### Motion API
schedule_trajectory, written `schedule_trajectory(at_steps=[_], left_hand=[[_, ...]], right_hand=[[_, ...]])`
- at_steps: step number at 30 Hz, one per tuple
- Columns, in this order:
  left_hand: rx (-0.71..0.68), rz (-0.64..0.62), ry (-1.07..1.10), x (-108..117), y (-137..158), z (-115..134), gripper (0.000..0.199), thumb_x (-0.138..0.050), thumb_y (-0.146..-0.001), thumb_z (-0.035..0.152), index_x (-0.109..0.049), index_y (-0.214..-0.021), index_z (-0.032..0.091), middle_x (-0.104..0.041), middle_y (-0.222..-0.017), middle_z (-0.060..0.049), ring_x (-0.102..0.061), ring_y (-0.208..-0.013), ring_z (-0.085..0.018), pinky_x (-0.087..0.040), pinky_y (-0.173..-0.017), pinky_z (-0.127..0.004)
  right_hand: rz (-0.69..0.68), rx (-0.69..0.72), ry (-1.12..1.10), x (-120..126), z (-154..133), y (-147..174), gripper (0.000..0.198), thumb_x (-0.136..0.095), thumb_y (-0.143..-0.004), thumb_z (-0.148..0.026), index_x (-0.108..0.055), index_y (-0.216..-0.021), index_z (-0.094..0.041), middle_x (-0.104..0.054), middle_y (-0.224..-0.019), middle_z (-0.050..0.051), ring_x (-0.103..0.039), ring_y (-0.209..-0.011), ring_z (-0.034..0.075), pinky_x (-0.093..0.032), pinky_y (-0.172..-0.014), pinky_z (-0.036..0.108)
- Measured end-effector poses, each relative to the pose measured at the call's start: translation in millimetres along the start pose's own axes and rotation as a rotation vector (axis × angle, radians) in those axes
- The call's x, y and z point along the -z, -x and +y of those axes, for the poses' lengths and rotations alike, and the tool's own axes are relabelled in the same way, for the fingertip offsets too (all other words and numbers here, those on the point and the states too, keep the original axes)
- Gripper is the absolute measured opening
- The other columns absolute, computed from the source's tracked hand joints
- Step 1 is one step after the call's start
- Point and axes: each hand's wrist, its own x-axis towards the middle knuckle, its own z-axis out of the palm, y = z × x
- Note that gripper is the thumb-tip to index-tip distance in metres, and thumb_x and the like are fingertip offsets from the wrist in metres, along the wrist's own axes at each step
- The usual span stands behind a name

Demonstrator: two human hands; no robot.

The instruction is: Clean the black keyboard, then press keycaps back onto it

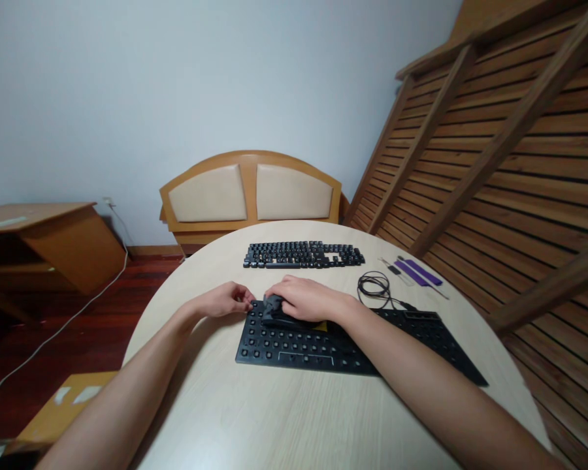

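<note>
A black keyboard base (pixel 284 346) without its keycaps lies at an angle on the round table, bare switch posts showing. At its far left corner, my left hand (pixel 228 299) has its fingertips bent together on the edge. My right hand (pixel 306 299) is closed from above over a dark, rounded handheld device (pixel 274 308) resting on the upper left keys area. Its exact kind is hidden by the fingers. A small yellow patch shows beneath that hand. My right forearm crosses over the middle of the keyboard base and covers part of it.
Removed keycaps (pixel 294 253) stand in keyboard order farther back on the pale table (pixel 215 405). A coiled black cable (pixel 374 287) lies behind the keyboard base. Purple strips (pixel 418 272) and small thin tools (pixel 391 267) sit at the right. A slatted wooden frame (pixel 500 163) leans close by.
</note>
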Motion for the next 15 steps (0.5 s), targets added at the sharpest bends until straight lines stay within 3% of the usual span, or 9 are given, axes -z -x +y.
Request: schedule_trajectory(at_steps=[7,15], left_hand=[[0.012,-0.005,0.017,-0.5,2.2,4.6,0.029,-0.066,-0.072,0.037,-0.064,-0.088,0.013,-0.066,-0.081,-0.003,-0.057,-0.075,-0.015,-0.043,-0.072,-0.027],[0.031,-0.004,0.003,0.0,3.7,8.4,0.028,-0.065,-0.072,0.037,-0.063,-0.087,0.014,-0.065,-0.08,-0.002,-0.055,-0.073,-0.015,-0.042,-0.069,-0.026]], right_hand=[[-0.062,-0.029,-0.001,-11.7,4.7,-7.3,0.03,-0.053,-0.087,-0.012,-0.067,-0.112,-0.021,-0.072,-0.101,0.009,-0.063,-0.098,0.024,-0.047,-0.083,0.032],[-0.062,-0.089,-0.029,0.5,24.3,38.7,0.031,-0.053,-0.086,-0.013,-0.069,-0.112,-0.02,-0.071,-0.101,0.009,-0.064,-0.096,0.022,-0.046,-0.084,0.031]])
